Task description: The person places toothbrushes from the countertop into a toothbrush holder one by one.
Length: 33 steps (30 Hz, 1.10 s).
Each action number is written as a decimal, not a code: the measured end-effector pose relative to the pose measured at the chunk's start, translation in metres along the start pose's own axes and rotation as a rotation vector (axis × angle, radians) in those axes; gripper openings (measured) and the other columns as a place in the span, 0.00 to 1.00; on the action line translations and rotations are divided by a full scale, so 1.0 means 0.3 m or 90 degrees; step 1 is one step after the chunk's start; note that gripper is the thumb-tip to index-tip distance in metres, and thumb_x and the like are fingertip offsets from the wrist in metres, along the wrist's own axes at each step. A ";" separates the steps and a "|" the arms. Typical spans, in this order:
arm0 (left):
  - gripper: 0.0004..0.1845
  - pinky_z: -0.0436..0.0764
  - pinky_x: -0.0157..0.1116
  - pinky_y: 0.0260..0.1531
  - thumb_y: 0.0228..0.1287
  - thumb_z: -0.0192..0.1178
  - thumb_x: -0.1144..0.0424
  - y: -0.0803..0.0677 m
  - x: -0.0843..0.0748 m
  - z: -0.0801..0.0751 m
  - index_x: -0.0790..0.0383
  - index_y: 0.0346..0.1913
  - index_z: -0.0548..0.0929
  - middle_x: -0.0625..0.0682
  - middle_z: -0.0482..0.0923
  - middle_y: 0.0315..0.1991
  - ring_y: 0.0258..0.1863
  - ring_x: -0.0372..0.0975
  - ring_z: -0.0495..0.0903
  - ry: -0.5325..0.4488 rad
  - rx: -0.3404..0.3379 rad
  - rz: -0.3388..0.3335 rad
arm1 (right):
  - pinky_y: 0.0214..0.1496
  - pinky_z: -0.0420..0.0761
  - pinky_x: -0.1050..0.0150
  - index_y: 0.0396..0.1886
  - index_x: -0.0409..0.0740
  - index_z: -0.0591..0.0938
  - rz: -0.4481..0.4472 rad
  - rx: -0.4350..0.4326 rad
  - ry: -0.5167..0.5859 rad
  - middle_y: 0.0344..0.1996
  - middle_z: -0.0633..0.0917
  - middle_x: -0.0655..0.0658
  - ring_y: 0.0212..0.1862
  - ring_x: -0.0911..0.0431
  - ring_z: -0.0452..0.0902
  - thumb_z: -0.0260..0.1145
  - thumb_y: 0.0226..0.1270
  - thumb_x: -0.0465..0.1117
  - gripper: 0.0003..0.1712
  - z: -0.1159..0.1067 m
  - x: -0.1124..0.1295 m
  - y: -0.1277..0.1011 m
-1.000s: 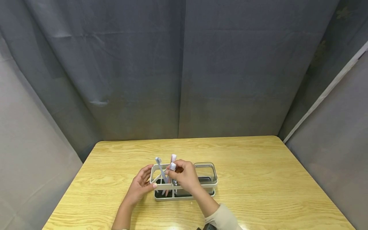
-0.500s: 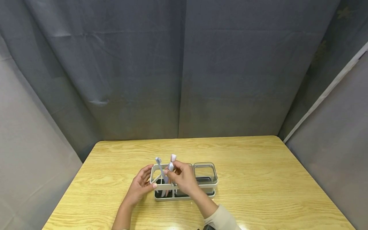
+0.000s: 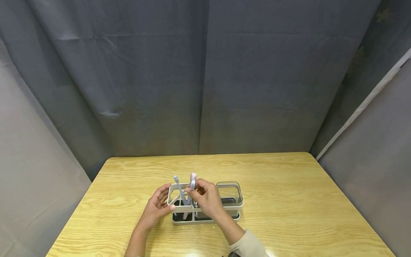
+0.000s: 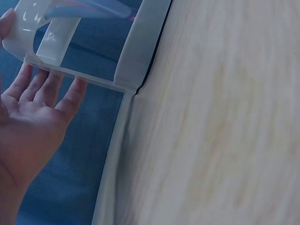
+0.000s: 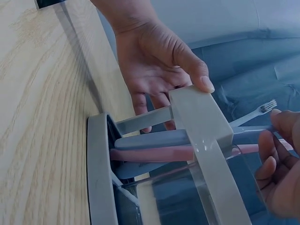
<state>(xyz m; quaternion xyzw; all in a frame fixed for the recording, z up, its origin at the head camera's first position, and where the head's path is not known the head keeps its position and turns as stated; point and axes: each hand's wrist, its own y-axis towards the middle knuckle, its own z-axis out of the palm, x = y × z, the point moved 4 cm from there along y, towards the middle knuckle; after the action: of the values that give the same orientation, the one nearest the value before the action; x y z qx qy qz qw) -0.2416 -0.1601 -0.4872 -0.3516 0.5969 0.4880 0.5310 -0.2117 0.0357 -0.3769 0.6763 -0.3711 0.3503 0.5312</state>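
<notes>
We are steadying a white toothbrush holder (image 3: 205, 208) with our left hand (image 3: 156, 208), whose fingers are lying straight against the holder's left end and whose thumb is resting on its top rim, so that hand's grip is released rather than curled round anything. The holder is standing on the wooden bench (image 3: 289, 200), near its front edge and a little left of the middle. Our right hand (image 3: 207, 199) is hovering over the holder's middle, its fingertips pinching the upper part of a pale blue toothbrush (image 5: 154, 138) that is standing in the left compartment (the right wrist view is showing the handle lying just beside a pink toothbrush (image 5: 154, 153) in the same compartment). A third toothbrush (image 3: 179, 189), greyish blue, is leaning tilted in that compartment too, bristles up. To the right of our right hand, a clear cup (image 3: 228, 192) is sitting in the holder's right compartment. Grey curtains (image 3: 205, 78) are hanging behind and beside the bench.
</notes>
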 end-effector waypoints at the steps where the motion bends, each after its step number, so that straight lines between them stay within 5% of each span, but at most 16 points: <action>1: 0.39 0.68 0.35 0.55 0.50 0.64 0.77 0.000 0.001 0.000 0.65 0.67 0.60 0.64 0.60 0.65 0.64 0.58 0.57 -0.002 -0.001 -0.001 | 0.18 0.65 0.74 0.28 0.28 0.81 -0.010 -0.003 -0.001 0.21 0.82 0.39 0.18 0.64 0.65 0.66 0.55 0.25 0.02 0.001 0.000 -0.001; 9: 0.39 0.68 0.35 0.55 0.51 0.64 0.76 -0.007 0.007 -0.004 0.64 0.67 0.60 0.63 0.60 0.66 0.65 0.57 0.56 -0.010 0.005 -0.002 | 0.21 0.73 0.68 0.26 0.30 0.81 -0.078 0.005 -0.044 0.20 0.82 0.40 0.20 0.56 0.70 0.67 0.53 0.24 0.02 0.012 0.001 -0.009; 24: 0.40 0.66 0.39 0.56 0.51 0.65 0.76 -0.014 -0.002 -0.005 0.64 0.68 0.60 0.61 0.61 0.66 0.65 0.55 0.58 0.028 -0.014 -0.008 | 0.27 0.76 0.70 0.34 0.34 0.81 0.096 0.028 0.017 0.26 0.80 0.44 0.26 0.56 0.74 0.71 0.52 0.30 0.09 -0.051 -0.023 -0.040; 33: 0.35 0.62 0.56 0.57 0.56 0.66 0.68 -0.068 -0.057 -0.048 0.62 0.66 0.64 0.61 0.61 0.66 0.65 0.55 0.59 0.141 -0.065 -0.009 | 0.27 0.76 0.70 0.36 0.30 0.80 0.131 -0.090 0.001 0.28 0.81 0.41 0.26 0.57 0.75 0.66 0.57 0.27 0.07 -0.243 -0.030 -0.099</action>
<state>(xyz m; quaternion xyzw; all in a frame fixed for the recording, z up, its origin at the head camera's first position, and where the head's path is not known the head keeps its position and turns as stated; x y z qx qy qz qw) -0.2234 -0.1812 -0.4753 -0.4343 0.6238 0.4718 0.4468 -0.1957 0.1130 -0.3844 0.5954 -0.4620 0.3762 0.5390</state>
